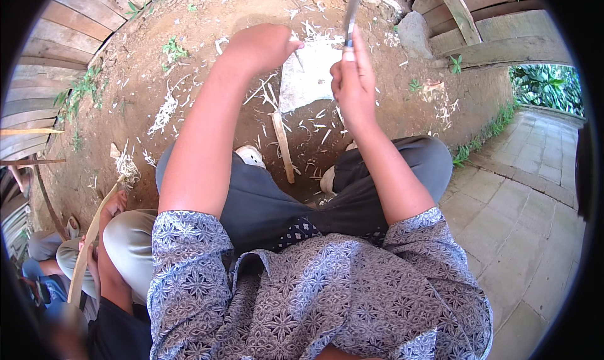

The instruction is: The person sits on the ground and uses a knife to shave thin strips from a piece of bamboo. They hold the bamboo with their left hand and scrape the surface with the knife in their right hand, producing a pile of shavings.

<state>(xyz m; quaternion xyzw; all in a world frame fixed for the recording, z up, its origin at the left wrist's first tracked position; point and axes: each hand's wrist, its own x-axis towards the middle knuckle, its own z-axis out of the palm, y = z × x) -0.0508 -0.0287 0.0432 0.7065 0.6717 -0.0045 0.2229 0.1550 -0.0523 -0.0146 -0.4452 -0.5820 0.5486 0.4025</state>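
My left hand (267,45) is closed in a fist at the left edge of a bright white slab (308,86) on the ground. Pinched in it is a thin pale wood stick (298,58), whose end points down over the slab; the rest is hidden by the hand. On the slab's right side, my right hand (356,77) wraps round the handle of a long knife (353,12). Its curved blade stands raised, pointing away from me, apart from the stick. Pale wood shavings (313,29) are scattered beyond and around the slab.
A wood strip (282,147) lies between my feet. Co-workers sit at the left; one hand (113,204) holds a long pale strip (88,247). Plank walls (78,17) stand at the far left and right. A large stone (414,34) and paving (522,221) are on the right.
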